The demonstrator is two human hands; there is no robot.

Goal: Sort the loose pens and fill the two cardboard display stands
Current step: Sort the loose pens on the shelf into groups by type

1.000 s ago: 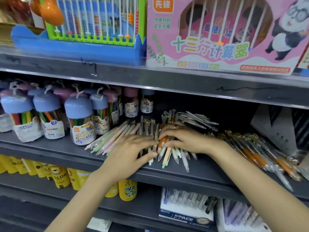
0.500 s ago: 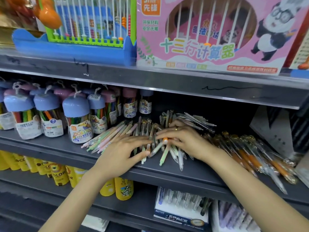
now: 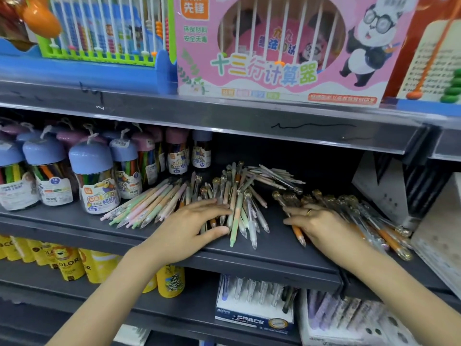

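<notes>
Loose pens lie in heaps on the dark middle shelf (image 3: pixel 287 255). A fan of pastel pens (image 3: pixel 144 206) lies at the left, a mixed heap (image 3: pixel 237 206) in the middle, thin pale pens (image 3: pixel 274 177) behind it. Orange pens with gold tops (image 3: pixel 369 221) are heaped at the right. My left hand (image 3: pixel 192 228) rests flat on the mixed heap, fingers straight and thumb spread. My right hand (image 3: pixel 321 223) lies at the left edge of the orange heap and pinches one orange pen (image 3: pixel 298 233), whose tip sticks out below the fingers. Folded cardboard (image 3: pixel 384 191) leans at the far right.
Jars of coloured pens with blue and pink lids (image 3: pixel 92 176) stand at the left of the shelf. Abacus toy boxes (image 3: pixel 274 51) fill the shelf above. Below are yellow tubes (image 3: pixel 69 263) and a boxed pen display (image 3: pixel 254 305). A beige board (image 3: pixel 439 236) lies at the right edge.
My right hand has left the mixed heap and moved right to the orange heap, taking an orange pen with it. My left hand stays on the mixed heap.
</notes>
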